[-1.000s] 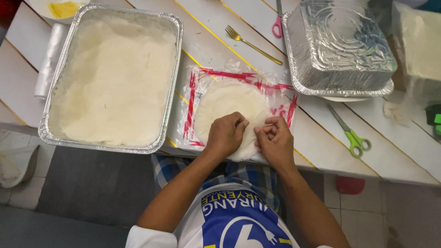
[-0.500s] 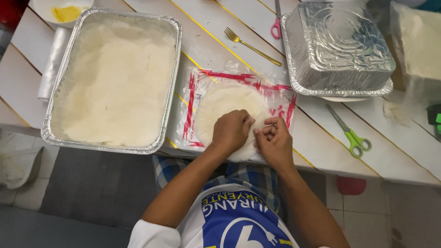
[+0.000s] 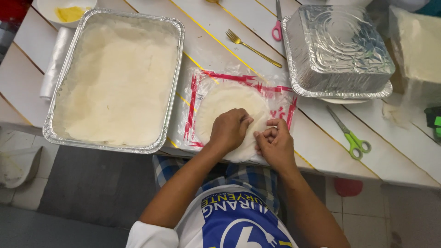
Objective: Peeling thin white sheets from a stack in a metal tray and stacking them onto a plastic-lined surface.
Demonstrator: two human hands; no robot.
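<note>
Head view looks straight down at a white slatted table point(image 3: 206, 32). A round, pale dough sheet point(image 3: 225, 103) lies on a clear wrapper with red edging point(image 3: 195, 98) near the table's front edge. Both hands rest on the near side of the sheet. The left hand point(image 3: 229, 130) lies palm down on it, fingers curled and pressed to the dough. The right hand point(image 3: 274, 143) sits just beside it, touching it at the fingertips, with fingers bent and seemingly pinching the sheet's edge, though the grip itself is hard to make out from above.

To the left of the wrapper stands a big foil tray point(image 3: 172, 82) lined with pale dough, touching the wrapper's edge. A small white bowl point(image 3: 46, 7) with something yellow in it sits at the tray's far corner, and a roll of clear film point(image 3: 55, 64) lies along its left side. To the right, a second foil tray point(image 3: 340, 46) stands upside down. A gold fork point(image 3: 252, 45) lies between the two trays. Green-handled scissors point(image 3: 351, 138) lie near the right hand, and pink-handled scissors point(image 3: 277, 23) lie beyond the fork.
</note>
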